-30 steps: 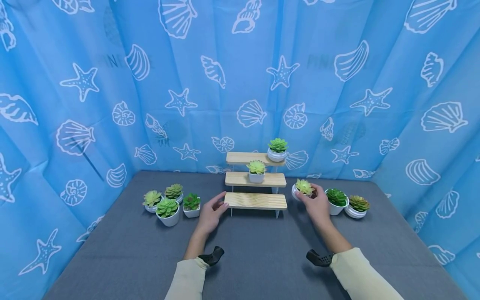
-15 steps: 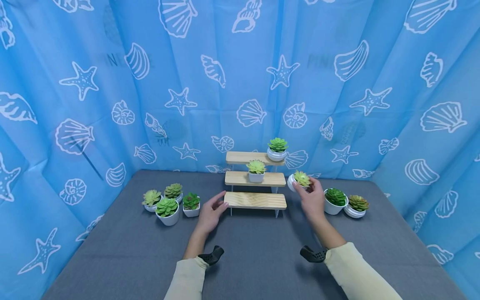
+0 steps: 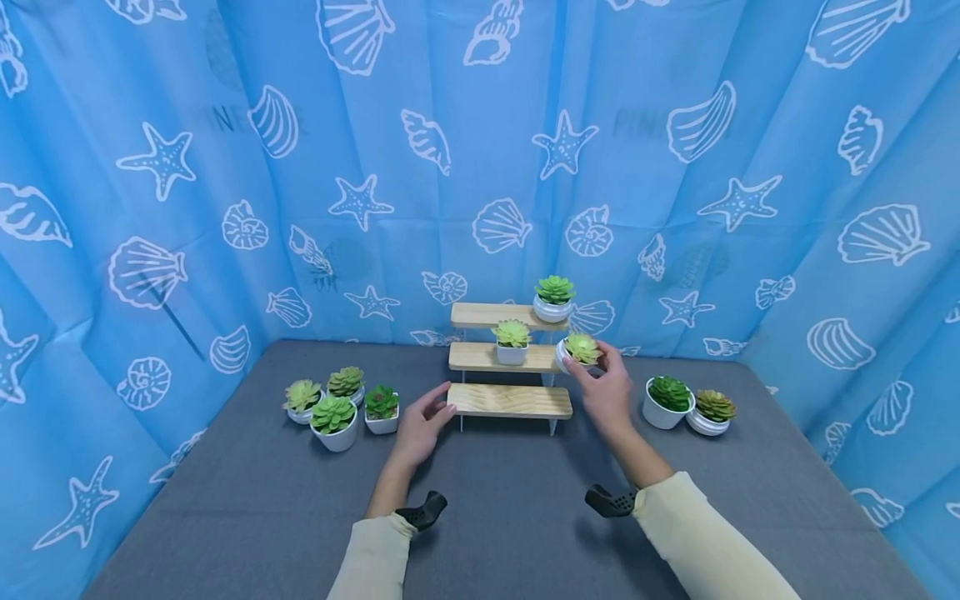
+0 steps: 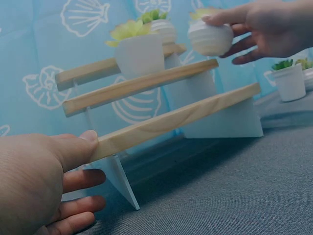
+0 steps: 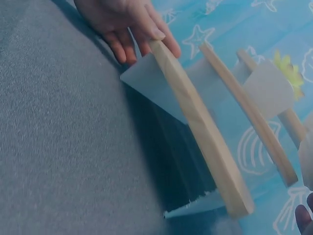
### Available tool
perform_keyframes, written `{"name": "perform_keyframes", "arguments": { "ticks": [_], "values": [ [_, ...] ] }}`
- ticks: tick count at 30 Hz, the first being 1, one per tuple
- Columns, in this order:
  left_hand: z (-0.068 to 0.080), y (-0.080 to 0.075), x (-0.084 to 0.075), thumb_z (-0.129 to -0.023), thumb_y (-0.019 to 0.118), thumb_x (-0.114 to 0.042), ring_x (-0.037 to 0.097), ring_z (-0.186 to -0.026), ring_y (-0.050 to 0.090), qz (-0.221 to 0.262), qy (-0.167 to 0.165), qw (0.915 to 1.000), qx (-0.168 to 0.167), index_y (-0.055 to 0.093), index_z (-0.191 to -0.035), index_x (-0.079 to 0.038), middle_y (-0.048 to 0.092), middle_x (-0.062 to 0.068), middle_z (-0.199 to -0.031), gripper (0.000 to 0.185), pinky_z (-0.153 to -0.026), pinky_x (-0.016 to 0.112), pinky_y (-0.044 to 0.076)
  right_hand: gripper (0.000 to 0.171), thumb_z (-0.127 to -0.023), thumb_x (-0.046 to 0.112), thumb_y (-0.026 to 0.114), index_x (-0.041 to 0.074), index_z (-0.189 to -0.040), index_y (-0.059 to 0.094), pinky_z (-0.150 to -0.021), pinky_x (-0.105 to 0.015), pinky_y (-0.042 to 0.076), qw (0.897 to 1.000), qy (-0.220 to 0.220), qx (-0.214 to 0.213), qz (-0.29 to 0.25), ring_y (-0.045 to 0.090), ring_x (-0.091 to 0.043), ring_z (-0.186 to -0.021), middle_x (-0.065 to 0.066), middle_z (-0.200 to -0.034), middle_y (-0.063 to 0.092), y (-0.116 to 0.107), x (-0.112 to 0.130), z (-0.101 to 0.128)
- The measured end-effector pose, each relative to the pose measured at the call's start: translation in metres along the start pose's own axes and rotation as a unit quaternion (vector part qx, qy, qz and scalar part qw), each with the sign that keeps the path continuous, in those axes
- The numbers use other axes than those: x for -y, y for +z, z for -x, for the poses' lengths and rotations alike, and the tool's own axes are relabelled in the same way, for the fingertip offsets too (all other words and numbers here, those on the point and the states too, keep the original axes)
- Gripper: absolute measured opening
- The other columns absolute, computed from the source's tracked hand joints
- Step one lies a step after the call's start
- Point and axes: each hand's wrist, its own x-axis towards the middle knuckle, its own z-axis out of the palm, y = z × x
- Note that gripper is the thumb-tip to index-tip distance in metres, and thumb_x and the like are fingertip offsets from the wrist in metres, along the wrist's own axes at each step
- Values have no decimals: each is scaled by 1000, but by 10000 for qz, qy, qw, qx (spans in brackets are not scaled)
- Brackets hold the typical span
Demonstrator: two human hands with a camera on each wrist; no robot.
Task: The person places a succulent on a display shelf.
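Observation:
A three-tier wooden stand [image 3: 510,401] [image 4: 176,117] [image 5: 200,127] stands mid-table. My right hand [image 3: 592,371] [image 4: 234,34] grips a small round white pot with a pale green succulent [image 3: 577,350] [image 4: 210,36], held in the air just off the right end of the middle shelf. My left hand [image 3: 435,408] [image 4: 73,161] [image 5: 132,24] lies relaxed, its thumb against the left end of the lowest shelf. A square potted succulent [image 3: 512,342] [image 4: 139,51] sits on the middle shelf and a round one [image 3: 553,298] on the top shelf.
Several potted succulents [image 3: 337,404] cluster on the grey cloth left of the stand. Two more, a dark green one [image 3: 663,400] and a brownish one [image 3: 712,410], stand to its right. A blue shell-print curtain [image 3: 480,125] encloses the table on three sides.
My right hand lifted the pale green succulent pot off the table right of the stand and carried it up and left to the middle shelf's right end. The left hand stayed put.

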Motion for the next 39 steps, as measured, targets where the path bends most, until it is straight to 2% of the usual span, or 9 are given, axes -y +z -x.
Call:
{"name": "perform_keyframes", "arguments": {
  "ticks": [7,13,22,27,39],
  "values": [
    [-1,1,1,-96,63,-27,26,-118,54,-24,19,10000,-7,54,-140,-18,55,8,-136,46,-95,48,44,64,-86,29,76,3,-136,48,-89,-45,44,9986,-39,148,505,55,-32,-109,-21,-121,59,12,4,-5],
    [0,-1,0,-96,64,-28,26,-119,53,-12,-35,10000,-20,54,-140,-19,55,8,-137,46,-95,48,44,67,-85,36,76,6,-138,47,-96,-48,38,9960,-2,400,794,51,-32,-116,-19,-125,57,18,8,-10],
    [1,-4,-1,-97,63,-26,27,-118,54,-8,78,10000,-33,54,-141,-15,55,11,-137,46,-95,48,44,69,-86,37,75,7,-140,45,-101,-49,37,9956,-59,572,745,49,-33,-121,-19,-131,54,26,8,-14],
    [1,-3,-1,-96,63,-25,27,-118,54,-32,32,10000,-31,54,-140,-17,55,10,-137,45,-96,48,43,68,-86,38,74,8,-140,45,-100,-50,38,9954,-87,631,717,49,-32,-121,-19,-131,54,28,7,-16],
    [0,-1,-2,-96,64,-25,27,-118,54,15,32,10000,7,54,-141,-16,55,10,-136,47,-95,48,45,67,-87,35,73,7,-140,44,-101,-49,37,9958,97,613,671,49,-33,-121,-20,-130,54,30,8,-20]
  ]
}}
